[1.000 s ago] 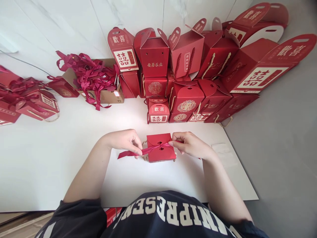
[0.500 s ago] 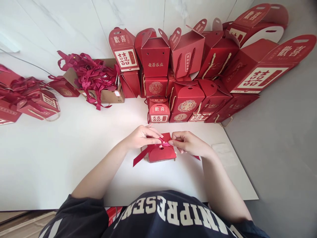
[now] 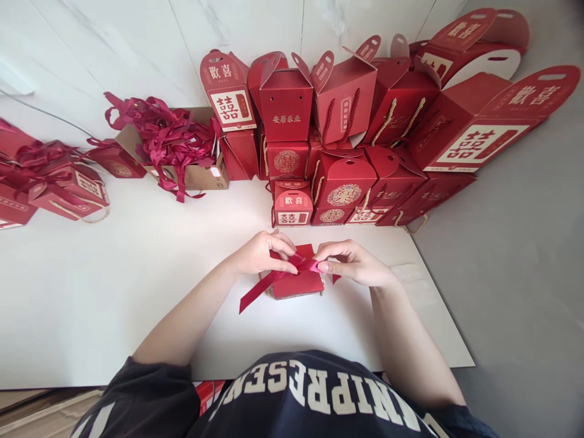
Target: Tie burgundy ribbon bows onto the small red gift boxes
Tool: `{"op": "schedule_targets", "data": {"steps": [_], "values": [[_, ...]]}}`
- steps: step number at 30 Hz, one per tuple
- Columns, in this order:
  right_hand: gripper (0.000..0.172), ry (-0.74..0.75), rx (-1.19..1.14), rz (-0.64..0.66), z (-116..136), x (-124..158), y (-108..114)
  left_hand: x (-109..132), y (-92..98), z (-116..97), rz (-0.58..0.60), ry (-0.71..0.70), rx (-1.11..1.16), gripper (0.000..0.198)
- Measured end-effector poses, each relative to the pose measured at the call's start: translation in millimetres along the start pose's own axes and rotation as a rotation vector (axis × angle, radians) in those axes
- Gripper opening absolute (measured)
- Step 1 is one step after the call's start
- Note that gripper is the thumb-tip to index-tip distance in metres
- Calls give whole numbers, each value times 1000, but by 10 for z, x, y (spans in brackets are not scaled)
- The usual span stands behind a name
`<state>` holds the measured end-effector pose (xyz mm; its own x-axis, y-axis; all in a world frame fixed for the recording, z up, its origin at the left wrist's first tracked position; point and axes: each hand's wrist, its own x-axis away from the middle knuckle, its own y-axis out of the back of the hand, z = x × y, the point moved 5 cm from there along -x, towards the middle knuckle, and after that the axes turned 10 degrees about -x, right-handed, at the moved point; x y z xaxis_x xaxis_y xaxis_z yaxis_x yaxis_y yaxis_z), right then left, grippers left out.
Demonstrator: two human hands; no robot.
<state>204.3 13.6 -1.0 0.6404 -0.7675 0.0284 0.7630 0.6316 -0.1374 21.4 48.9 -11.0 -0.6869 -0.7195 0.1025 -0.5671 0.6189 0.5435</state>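
A small red gift box (image 3: 298, 282) with rope handles stands on the white table (image 3: 137, 267) right in front of me. A dark red ribbon (image 3: 255, 291) crosses its top, and one loose end trails down to the left. My left hand (image 3: 262, 252) pinches the ribbon over the box's left half. My right hand (image 3: 349, 263) pinches the other strand at the box's right edge. Both hands meet above the middle of the lid, so the crossing of the strands is partly hidden by my fingers.
Many red gift boxes (image 3: 342, 182) are stacked along the back of the table. A cardboard box of loose ribbons (image 3: 168, 140) sits at the back left. Several ribbon-tied red boxes (image 3: 68, 188) lie at the far left. The table's right edge drops to a grey floor (image 3: 524, 274).
My hands came in from the ribbon's stretched ends to meet over the lid. The strands are now crossed and the loose left end has swung lower.
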Motion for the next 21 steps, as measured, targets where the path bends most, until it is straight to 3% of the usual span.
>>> {"op": "schedule_targets", "data": {"steps": [8,14,17,21], "values": [[17,279,420,-145,70,-104,-207,11,15,-113,-6,-63,-82,25],[24,322,738,-130,109,-88,-330,16,18,-118,-5,-53,-68,27],[26,304,683,-105,139,-78,-322,20,9,-124,-1,-44,-79,24],[12,269,493,-279,142,-78,-170,34,-7,-123,-1,-38,-52,24]]}}
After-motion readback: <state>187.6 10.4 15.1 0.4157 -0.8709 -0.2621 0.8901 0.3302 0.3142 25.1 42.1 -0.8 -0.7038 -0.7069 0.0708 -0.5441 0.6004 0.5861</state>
